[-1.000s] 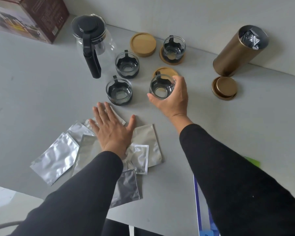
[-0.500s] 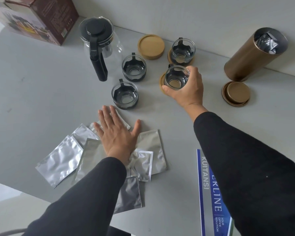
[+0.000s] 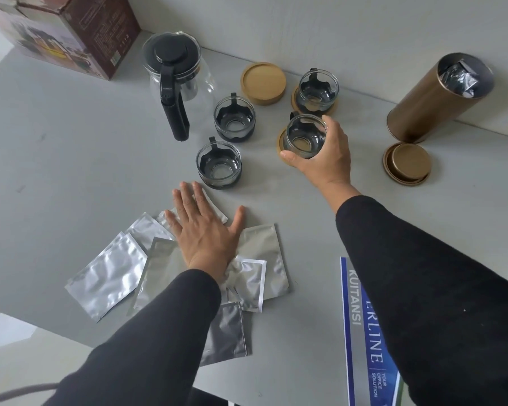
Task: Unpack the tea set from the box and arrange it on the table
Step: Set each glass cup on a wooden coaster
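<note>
My right hand grips a glass cup with a black holder, which rests on or just above a wooden coaster; I cannot tell whether they touch. Behind it another cup stands on its own coaster. Two more cups sit bare on the grey table, right of the glass teapot with its black lid and handle. An unused coaster lies near the wall. My left hand lies flat, fingers spread, on silver foil sachets.
The brown tea set box stands at the back left. A gold canister holding foil packets stands at the right, its lid in front of it. A blue and white booklet lies near the table's front edge.
My right hand has carried the cup away from me to the wooden coaster. The left hand has stayed flat on the sachets.
</note>
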Demonstrator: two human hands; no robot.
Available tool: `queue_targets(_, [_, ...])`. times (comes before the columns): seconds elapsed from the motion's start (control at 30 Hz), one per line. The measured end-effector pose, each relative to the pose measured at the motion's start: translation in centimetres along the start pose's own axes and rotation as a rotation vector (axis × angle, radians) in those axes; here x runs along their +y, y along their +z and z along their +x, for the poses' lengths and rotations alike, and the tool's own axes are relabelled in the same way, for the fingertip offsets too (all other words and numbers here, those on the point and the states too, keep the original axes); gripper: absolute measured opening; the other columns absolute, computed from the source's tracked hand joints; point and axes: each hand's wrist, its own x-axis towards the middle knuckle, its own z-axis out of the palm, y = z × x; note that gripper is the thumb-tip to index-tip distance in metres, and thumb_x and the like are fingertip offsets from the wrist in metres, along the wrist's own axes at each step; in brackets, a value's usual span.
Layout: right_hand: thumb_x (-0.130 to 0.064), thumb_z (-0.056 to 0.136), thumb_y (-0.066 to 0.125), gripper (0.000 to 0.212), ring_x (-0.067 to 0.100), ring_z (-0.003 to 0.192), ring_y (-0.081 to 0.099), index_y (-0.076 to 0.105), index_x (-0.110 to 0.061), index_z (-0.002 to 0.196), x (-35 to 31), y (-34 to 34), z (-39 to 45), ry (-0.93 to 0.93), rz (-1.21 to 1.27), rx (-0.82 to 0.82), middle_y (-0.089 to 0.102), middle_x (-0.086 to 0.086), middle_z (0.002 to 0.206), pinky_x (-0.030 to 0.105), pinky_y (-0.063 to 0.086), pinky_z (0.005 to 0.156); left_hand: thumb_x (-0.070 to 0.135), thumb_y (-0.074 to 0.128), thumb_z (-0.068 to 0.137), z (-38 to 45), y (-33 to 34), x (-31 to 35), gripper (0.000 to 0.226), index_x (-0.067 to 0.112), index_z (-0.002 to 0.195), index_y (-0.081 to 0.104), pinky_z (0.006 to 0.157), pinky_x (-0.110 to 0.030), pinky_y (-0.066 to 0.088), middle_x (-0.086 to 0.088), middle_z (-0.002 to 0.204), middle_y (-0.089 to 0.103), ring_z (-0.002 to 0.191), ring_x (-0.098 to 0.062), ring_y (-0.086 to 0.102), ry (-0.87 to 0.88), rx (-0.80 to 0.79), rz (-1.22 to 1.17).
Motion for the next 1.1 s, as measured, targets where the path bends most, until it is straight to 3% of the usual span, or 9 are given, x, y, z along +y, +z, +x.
queue_targets(0.13, [-0.051, 0.061, 0.08, 0.098, 0.023, 0.124, 0.041, 0.036, -0.011, 0.139, -0.6, -1.0, -1.1, -0.027, -0.057, 0.03, 0.048, 0.007, 0.135, 0.031, 0.037, 0.102, 0.073, 0.019, 0.085, 0.0, -0.1, -0.2, 0.094, 0.013, 0.151, -0.007, 0.117, -0.046, -0.009, -0.004, 0.16, -0.012, 0.146, -0.02, -0.017, 0.019, -0.015, -0.043])
queue_targets(0.27, [-0.045, 0.064, 0.079, 0.089, 0.026, 0.12, 0.043, 0.041, -0.01, 0.136, -2.3, -2.2, -2.2, -0.062, -0.093, 0.094, 0.05, 0.009, 0.129, 0.034, 0.038, 0.099, 0.054, 0.026, 0.095, 0.2, -1.0, -0.3, 0.075, 0.014, 0.153, -0.002, 0.118, -0.045, -0.009, -0.004, 0.16, -0.01, 0.146, -0.019, -0.015, 0.016, -0.077, -0.185])
queue_targets(0.43, [-0.042, 0.068, 0.077, 0.082, 0.029, 0.119, 0.045, 0.044, -0.006, 0.134, -5.4, -2.9, -2.6, -0.119, -0.14, 0.157, 0.052, 0.011, 0.126, 0.039, 0.04, 0.099, 0.021, 0.041, 0.093, 1.6, -2.7, -0.7, 0.05, 0.008, 0.141, 0.036, 0.119, -0.041, 0.006, -0.008, 0.154, 0.023, 0.146, -0.021, 0.011, -0.054, -0.019, -0.526])
queue_targets(0.53, [-0.041, 0.068, 0.078, 0.082, 0.03, 0.12, 0.045, 0.045, -0.005, 0.133, -7.6, -2.2, -2.3, -0.14, -0.135, 0.161, 0.052, 0.012, 0.128, 0.04, 0.041, 0.099, 0.013, 0.043, 0.092, 2.8, -4.1, -1.7, 0.05, 0.002, 0.141, 0.037, 0.118, -0.035, 0.015, -0.012, 0.15, 0.029, 0.142, -0.024, 0.021, -0.024, 0.045, -0.59])
queue_targets(0.67, [-0.043, 0.067, 0.076, 0.083, 0.028, 0.121, 0.046, 0.045, -0.004, 0.133, -9.9, 0.1, -2.0, -0.133, -0.095, 0.129, 0.052, 0.011, 0.127, 0.039, 0.041, 0.1, 0.019, 0.045, 0.092, 5.0, -5.0, -3.2, 0.059, 0.006, 0.146, 0.025, 0.12, -0.037, 0.009, -0.009, 0.156, 0.017, 0.147, -0.022, 0.007, 0.017, -0.008, -0.441])
queue_targets(0.8, [-0.042, 0.07, 0.076, 0.085, 0.025, 0.125, 0.042, 0.039, -0.006, 0.138, -11.3, 3.2, -2.1, -0.103, -0.059, 0.051, 0.047, 0.011, 0.131, 0.033, 0.036, 0.105, 0.036, 0.046, 0.092, 7.9, -5.2, -4.5, 0.074, 0.01, 0.151, 0.01, 0.117, -0.053, 0.0, -0.009, 0.159, -0.005, 0.146, -0.027, -0.014, -0.026, -0.163, -0.243])
queue_targets(0.97, [-0.047, 0.072, 0.074, 0.091, 0.023, 0.131, 0.036, 0.03, -0.013, 0.144, -12.6, 5.9, -1.1, -0.019, -0.096, -0.031, 0.04, 0.009, 0.14, 0.03, 0.03, 0.105, 0.06, 0.027, 0.091, 10.4, -5.4, -5.7, 0.081, 0.023, 0.15, -0.014, 0.107, -0.065, -0.013, -0.007, 0.154, -0.031, 0.14, -0.029, -0.032, 0.014, -0.374, -0.123])
queue_targets(1.1, [-0.056, 0.069, 0.072, 0.097, 0.027, 0.129, 0.038, 0.025, -0.019, 0.145, -13.0, 7.5, 0.1, 0.089, -0.128, -0.067, 0.038, 0.011, 0.137, 0.036, 0.035, 0.104, 0.066, 0.024, 0.09, 10.6, -5.6, -5.8, 0.083, 0.026, 0.148, -0.02, 0.103, -0.067, -0.016, -0.007, 0.15, -0.038, 0.136, -0.03, -0.038, 0.048, -0.445, -0.124])
